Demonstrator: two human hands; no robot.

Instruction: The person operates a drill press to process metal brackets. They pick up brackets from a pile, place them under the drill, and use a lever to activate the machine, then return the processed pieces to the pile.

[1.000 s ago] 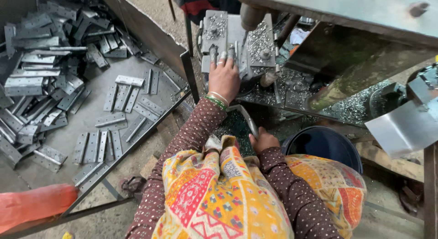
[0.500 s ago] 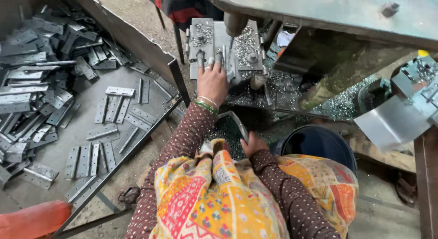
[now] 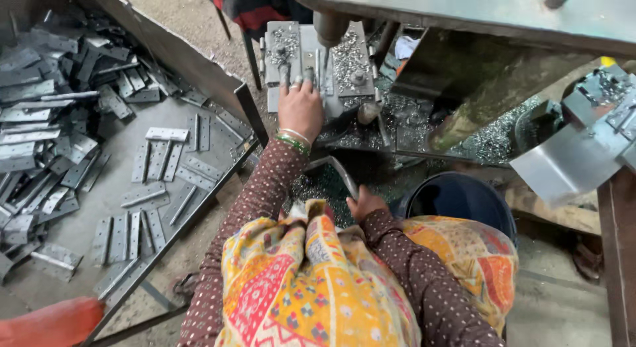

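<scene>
left hand (image 3: 300,108) stretched up to frame centre-top, fingers spread flat on metal fixture plate (image 3: 317,55) under drill spindle (image 3: 329,29) | right hand (image 3: 365,202) low at centre, bent close to body, grip curled round curved lever handle (image 3: 339,174) | loose hinges (image 3: 159,168) in tray, left of frame

Left hand (image 3: 300,108) on press bed (image 3: 318,55), hinges (image 3: 165,161) left

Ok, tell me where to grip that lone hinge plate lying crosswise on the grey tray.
Take the hinge plate across its short width, coming from above. It lies flat on the tray, long edges free, with room for fingertips on both sides.
</scene>
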